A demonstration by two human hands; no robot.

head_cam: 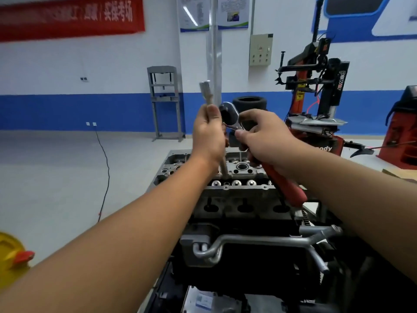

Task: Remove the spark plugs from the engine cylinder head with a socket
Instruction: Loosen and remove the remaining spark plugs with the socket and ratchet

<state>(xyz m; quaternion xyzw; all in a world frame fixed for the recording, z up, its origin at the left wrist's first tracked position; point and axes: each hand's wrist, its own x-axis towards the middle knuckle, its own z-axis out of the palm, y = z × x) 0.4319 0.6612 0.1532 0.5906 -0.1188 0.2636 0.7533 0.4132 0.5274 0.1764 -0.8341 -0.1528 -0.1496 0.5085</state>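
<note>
Nearest, engine: grey metal cylinder head (239,177) sits low and centre, below both raised hands.
Left hand (208,136): clenched round a long silver socket extension (206,92), held upright.
Right hand (268,138): grasps a red-handled chrome ratchet wrench (230,115), head beside the extension.
Far: red tyre changer machine (316,91).

I am looking into an automotive training workshop. A bare grey aluminium engine cylinder head (228,177) sits on a stand before me; a red-and-black tyre-changing machine (316,105) stands at right, a grey steel hydraulic press frame (165,102) against the blue-and-white wall, and a red banner with white characters (70,16) hangs above.
</note>
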